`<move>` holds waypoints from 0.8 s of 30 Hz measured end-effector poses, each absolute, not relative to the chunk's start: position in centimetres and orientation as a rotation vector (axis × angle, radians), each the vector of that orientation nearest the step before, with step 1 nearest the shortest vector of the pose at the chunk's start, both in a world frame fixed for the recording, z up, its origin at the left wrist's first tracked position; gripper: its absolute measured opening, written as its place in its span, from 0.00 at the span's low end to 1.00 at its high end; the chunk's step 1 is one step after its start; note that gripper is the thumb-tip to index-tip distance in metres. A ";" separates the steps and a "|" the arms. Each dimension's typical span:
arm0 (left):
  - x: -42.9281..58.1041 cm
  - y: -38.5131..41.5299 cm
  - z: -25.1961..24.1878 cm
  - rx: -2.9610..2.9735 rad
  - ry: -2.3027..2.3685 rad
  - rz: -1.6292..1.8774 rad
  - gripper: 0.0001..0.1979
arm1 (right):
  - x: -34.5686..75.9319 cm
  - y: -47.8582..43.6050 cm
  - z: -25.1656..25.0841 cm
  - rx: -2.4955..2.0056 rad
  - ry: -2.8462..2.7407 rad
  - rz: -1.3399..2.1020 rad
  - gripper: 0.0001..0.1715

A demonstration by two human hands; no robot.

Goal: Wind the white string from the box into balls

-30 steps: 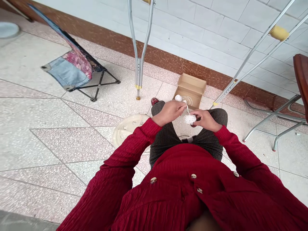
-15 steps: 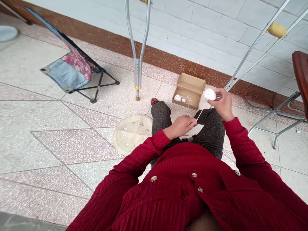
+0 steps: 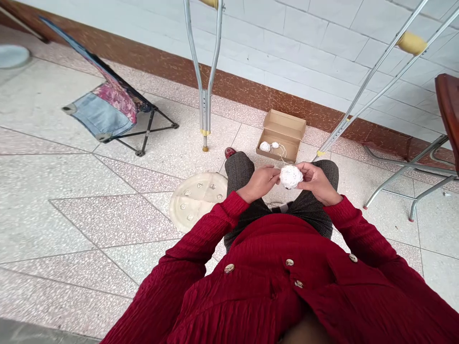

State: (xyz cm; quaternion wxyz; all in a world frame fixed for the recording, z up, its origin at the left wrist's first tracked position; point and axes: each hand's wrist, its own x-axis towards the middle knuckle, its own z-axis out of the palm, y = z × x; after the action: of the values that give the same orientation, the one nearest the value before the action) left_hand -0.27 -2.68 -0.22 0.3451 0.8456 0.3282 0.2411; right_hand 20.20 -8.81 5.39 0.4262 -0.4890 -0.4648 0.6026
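A white ball of yarn is held between my hands, above my lap. My right hand grips it from the right with fingers and thumb. On its left side, my left hand is closed in a pinch on the yarn strand, its fingertips against or very close to the ball. The pinched bit of strand is mostly hidden by the fingers. Thin white yarn runs up from there to an open cardboard box on the floor, where two smaller white balls, one larger and one smaller, lie among loose loops.
A crutch stands upright ahead, and another crutch leans at the right. A folding chair is at the left. Beside my left leg lies a round pale lid-like disc with holes. A metal-legged wooden chair stands far right.
My right hand has come down and left with the yarn ball, meeting my left hand. The taut strand between the hands is gone from sight. The smaller ball in the box has shifted slightly.
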 end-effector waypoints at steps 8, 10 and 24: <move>1.2 -3.9 1.6 1.855 0.711 0.643 0.21 | 20.3 -7.2 6.1 -1.168 -0.813 1.464 0.22; 0.9 -3.3 1.3 1.919 0.707 0.645 0.21 | 20.4 -7.3 6.5 -1.140 -0.753 1.487 0.23; 0.3 -4.2 1.9 2.256 0.615 0.545 0.17 | 23.4 -4.6 3.8 -1.693 -1.555 0.615 0.20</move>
State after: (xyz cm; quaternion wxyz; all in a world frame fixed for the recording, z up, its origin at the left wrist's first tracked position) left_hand 0.31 -4.20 1.89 0.3618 0.8760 0.2387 0.2117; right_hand 23.37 -4.64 3.84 0.3720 -0.6604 -0.6066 0.2400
